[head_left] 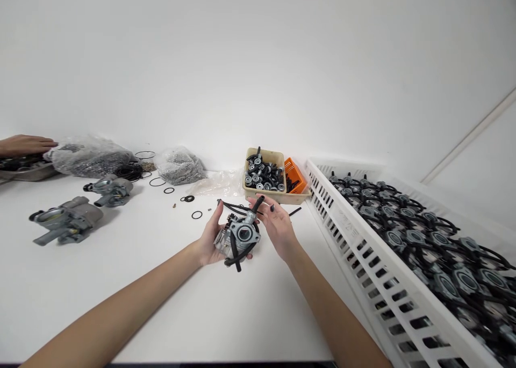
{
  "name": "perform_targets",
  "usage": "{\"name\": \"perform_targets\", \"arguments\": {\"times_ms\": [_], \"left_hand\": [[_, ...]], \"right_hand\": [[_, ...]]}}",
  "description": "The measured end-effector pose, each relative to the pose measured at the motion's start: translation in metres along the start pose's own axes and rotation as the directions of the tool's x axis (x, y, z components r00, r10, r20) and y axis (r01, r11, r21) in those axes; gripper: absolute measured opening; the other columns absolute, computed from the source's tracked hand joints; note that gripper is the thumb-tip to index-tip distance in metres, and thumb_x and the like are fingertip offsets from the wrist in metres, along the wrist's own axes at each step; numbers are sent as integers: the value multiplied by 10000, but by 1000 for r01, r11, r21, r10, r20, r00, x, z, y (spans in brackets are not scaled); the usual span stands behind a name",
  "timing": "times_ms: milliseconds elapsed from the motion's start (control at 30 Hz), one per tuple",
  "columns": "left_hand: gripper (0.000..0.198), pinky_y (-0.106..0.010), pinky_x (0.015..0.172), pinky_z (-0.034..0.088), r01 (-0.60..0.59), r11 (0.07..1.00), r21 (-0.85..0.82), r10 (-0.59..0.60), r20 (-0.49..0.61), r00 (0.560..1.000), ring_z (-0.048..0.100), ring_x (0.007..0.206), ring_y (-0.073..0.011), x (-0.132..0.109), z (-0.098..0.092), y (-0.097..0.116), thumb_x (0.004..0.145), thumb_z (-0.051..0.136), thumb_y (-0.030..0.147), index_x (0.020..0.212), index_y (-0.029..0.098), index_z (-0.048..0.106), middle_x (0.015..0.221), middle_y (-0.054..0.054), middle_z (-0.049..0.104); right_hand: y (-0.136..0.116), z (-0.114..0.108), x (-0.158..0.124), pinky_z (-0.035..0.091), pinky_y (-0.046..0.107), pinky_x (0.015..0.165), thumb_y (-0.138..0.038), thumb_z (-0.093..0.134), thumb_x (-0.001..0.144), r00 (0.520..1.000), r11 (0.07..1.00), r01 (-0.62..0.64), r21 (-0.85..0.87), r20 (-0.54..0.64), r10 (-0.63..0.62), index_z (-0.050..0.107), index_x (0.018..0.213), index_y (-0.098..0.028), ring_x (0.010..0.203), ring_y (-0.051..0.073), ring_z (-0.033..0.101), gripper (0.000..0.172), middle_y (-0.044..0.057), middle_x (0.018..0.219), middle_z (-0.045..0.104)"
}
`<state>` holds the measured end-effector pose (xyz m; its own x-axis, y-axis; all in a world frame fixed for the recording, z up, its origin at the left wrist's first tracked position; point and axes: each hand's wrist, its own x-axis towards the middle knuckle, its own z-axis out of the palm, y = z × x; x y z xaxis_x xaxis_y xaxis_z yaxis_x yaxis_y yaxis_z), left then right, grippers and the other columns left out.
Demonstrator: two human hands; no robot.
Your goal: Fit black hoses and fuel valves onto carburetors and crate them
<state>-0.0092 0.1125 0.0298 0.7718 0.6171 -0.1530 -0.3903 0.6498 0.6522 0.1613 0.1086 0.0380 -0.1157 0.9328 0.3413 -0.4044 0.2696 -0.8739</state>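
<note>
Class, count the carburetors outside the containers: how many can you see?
3: the held carburetor in the left hand, plus the nearer carburetor and farther carburetor at the left of the table. Others may be hidden behind the white crate.

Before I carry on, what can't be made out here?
In the head view:
Carburetor: underside hidden by its body and the left hand.
Dark bit at the right hand: too small to identify.
White crate: near end cut off by the picture's edges.
Tray at far left: cut off by the left edge.
</note>
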Motion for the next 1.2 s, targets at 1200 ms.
{"name": "perform_targets", "arguments": {"times_ms": [1200], "left_hand": [[842, -454, 831, 508, -467, 370, 803, 670, 117, 733, 465, 1155, -315, 6, -10, 2, 770, 341, 774, 1473, 335, 193, 1550, -90, 119]], "right_hand": [[20, -9, -4, 512, 436, 878, -360, 724, 730, 982, 953, -188, 236, 16, 189, 586, 1141, -254, 992, 231, 623, 447, 48, 1119, 659]]}}
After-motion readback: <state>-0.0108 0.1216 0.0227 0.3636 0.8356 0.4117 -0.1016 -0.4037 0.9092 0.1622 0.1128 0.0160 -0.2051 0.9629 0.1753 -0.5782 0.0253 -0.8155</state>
